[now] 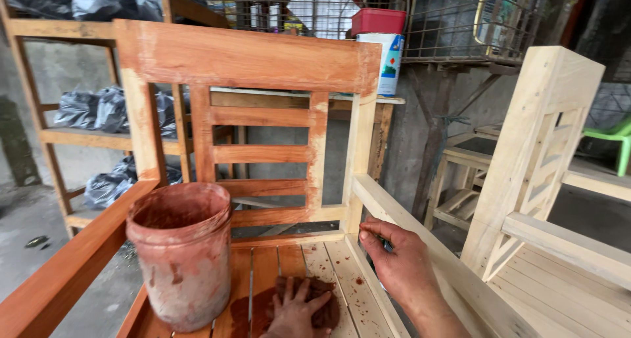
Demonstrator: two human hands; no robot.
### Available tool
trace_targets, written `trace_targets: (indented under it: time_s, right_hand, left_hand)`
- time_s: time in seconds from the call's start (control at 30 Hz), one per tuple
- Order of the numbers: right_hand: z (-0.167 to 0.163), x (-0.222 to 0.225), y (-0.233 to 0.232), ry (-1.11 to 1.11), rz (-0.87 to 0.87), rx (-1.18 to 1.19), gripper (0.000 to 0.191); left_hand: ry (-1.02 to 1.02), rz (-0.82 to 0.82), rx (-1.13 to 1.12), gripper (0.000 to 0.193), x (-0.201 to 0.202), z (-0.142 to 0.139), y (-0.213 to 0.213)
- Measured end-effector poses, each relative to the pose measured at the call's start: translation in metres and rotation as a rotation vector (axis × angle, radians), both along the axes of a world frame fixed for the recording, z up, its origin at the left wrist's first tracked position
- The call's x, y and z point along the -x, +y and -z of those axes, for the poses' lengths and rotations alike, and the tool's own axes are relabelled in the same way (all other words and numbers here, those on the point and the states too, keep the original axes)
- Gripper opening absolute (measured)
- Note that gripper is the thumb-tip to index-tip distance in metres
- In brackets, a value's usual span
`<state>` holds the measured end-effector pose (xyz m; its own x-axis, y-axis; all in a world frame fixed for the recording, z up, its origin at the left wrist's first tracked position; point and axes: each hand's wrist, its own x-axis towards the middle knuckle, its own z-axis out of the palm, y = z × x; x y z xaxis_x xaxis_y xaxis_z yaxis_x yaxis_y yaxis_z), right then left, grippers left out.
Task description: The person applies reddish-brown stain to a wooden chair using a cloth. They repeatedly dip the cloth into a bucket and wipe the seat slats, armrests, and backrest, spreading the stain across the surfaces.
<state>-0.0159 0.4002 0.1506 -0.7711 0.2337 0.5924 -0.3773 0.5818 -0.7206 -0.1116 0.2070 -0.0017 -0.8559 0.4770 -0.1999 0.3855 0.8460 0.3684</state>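
A wooden chair (250,58) stands in front of me, its back and left armrest stained reddish-brown, its right side bare pale wood. My left hand (294,312) presses a stain-soaked brown rag (327,297) flat on the slatted seat (263,272). My right hand (397,259) rests against the bare right armrest (394,210), fingers pinched together, with something small and dark partly hidden under them. A stain-smeared plastic bucket (181,252) stands on the seat's left side, close to my left hand.
A second, unstained chair (545,154) stands right beside this one. Behind are wooden shelves (72,137) with black plastic bags (98,108), a white can with a red lid (388,48), wire mesh and a small bare stool (463,173). A green plastic chair (614,137) shows at far right.
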Motion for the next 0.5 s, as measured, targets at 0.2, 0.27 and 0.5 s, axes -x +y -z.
trace_targets:
  time_s: [0.2, 0.27, 0.5]
  right_hand:
    - [-0.02, -0.021, 0.004, -0.283, 0.131, 0.004, 0.035]
    - [-0.017, -0.02, 0.004, -0.286, 0.122, 0.019, 0.033]
    - [-0.005, 0.002, 0.022, -0.143, 0.074, -0.071, 0.03]
  left_hand:
    - [0.25, 0.041, -0.058, 0.064, 0.08, 0.035, 0.05]
    - [0.309, 0.018, -0.051, 0.064, 0.102, 0.031, 0.053]
    - [0.24, -0.237, 0.027, 0.063, 0.144, -0.004, 0.079]
